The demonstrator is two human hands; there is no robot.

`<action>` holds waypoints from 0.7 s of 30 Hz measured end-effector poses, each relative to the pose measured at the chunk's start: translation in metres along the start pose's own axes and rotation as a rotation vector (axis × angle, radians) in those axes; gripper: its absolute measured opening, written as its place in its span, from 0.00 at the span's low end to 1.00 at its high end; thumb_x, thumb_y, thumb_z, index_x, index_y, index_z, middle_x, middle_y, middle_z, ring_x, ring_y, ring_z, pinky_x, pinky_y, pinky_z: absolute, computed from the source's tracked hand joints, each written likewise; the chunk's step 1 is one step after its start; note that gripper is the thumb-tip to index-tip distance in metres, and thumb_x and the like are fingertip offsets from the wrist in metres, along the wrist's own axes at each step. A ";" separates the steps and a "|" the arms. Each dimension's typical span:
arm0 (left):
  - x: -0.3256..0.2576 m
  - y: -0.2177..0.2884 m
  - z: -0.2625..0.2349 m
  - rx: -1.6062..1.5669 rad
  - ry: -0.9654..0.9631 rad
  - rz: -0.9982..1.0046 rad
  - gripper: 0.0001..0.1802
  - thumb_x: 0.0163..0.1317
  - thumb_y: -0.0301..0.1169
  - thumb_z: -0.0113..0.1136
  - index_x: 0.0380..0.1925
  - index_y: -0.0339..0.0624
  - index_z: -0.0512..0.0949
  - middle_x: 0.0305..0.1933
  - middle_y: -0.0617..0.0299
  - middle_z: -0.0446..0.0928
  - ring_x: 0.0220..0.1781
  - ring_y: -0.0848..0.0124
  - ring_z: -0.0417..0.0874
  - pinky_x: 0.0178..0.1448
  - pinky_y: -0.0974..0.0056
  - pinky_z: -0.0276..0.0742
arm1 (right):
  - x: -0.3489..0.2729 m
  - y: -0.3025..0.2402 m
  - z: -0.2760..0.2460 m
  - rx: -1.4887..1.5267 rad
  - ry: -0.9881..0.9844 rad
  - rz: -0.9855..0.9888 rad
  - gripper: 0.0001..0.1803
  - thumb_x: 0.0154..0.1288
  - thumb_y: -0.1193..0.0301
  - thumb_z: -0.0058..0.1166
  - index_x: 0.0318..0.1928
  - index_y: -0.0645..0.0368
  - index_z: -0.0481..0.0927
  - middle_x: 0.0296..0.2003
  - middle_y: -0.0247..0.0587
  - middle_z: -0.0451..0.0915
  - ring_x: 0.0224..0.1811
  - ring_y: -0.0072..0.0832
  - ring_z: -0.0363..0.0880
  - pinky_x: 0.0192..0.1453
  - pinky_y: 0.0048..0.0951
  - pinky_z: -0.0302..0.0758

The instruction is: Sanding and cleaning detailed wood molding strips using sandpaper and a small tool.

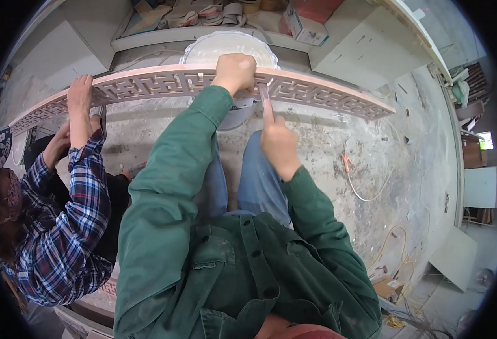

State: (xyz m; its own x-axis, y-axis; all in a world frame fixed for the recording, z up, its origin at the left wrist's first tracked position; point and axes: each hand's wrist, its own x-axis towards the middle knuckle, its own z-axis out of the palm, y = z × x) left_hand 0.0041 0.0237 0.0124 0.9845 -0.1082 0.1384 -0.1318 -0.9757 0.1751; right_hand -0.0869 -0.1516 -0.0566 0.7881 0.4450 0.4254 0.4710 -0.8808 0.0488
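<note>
A long, pale-brown wooden fretwork panel (172,83) with a cut-out lattice pattern stretches across the view, standing on its edge. My left hand (235,72) is closed over its upper edge near the middle. In my right hand (279,144), just below and to the right, is a narrow flat hand tool (266,103). The tool's far end meets the lattice; whether it is a chisel or a file I cannot tell. Behind and under the panel's middle is a round white bucket (228,46) with a scalloped, whitish rim.
On the left, a person in a plaid shirt (84,189) rests a hand (80,96) on the panel. An orange-handled air blower (347,163) with a hose lies on the stained floor to the right. Footwear (209,15) and a box (305,29) sit on a shelf beyond.
</note>
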 end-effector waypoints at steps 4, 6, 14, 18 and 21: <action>0.002 0.001 -0.001 0.013 0.011 0.029 0.16 0.33 0.34 0.73 0.27 0.44 0.86 0.33 0.52 0.84 0.39 0.58 0.86 0.42 0.57 0.81 | 0.034 0.018 0.015 0.099 0.035 0.002 0.36 0.57 0.72 0.50 0.68 0.61 0.63 0.22 0.41 0.74 0.17 0.35 0.76 0.21 0.33 0.75; 0.001 -0.004 0.001 -0.013 -0.013 0.000 0.16 0.33 0.34 0.73 0.27 0.44 0.86 0.33 0.51 0.84 0.39 0.57 0.86 0.42 0.57 0.81 | 0.024 0.006 0.008 0.029 0.053 -0.002 0.36 0.56 0.73 0.50 0.68 0.62 0.63 0.23 0.42 0.74 0.17 0.35 0.76 0.21 0.33 0.75; 0.006 -0.006 0.007 0.008 0.043 0.028 0.19 0.31 0.42 0.75 0.25 0.46 0.86 0.29 0.52 0.83 0.37 0.56 0.85 0.39 0.56 0.80 | 0.035 0.010 0.011 0.144 -0.032 0.092 0.33 0.57 0.73 0.50 0.66 0.59 0.65 0.28 0.47 0.76 0.22 0.42 0.80 0.26 0.43 0.78; 0.005 -0.011 0.007 0.006 0.024 0.012 0.19 0.31 0.43 0.75 0.26 0.46 0.86 0.30 0.52 0.83 0.37 0.56 0.85 0.40 0.57 0.80 | 0.025 -0.001 0.011 0.101 0.026 0.050 0.35 0.57 0.73 0.50 0.69 0.58 0.63 0.26 0.47 0.76 0.19 0.42 0.78 0.24 0.42 0.78; 0.003 -0.011 0.011 0.018 -0.004 0.010 0.19 0.31 0.42 0.75 0.26 0.46 0.86 0.30 0.52 0.84 0.37 0.55 0.85 0.41 0.56 0.81 | -0.002 -0.016 0.002 0.116 -0.019 0.076 0.39 0.57 0.74 0.52 0.71 0.54 0.59 0.26 0.48 0.76 0.20 0.44 0.78 0.22 0.43 0.74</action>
State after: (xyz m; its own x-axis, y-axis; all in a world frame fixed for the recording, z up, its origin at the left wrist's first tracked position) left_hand 0.0096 0.0320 -0.0002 0.9835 -0.1192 0.1359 -0.1400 -0.9778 0.1558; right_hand -0.0954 -0.1383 -0.0596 0.8299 0.3820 0.4066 0.4518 -0.8878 -0.0882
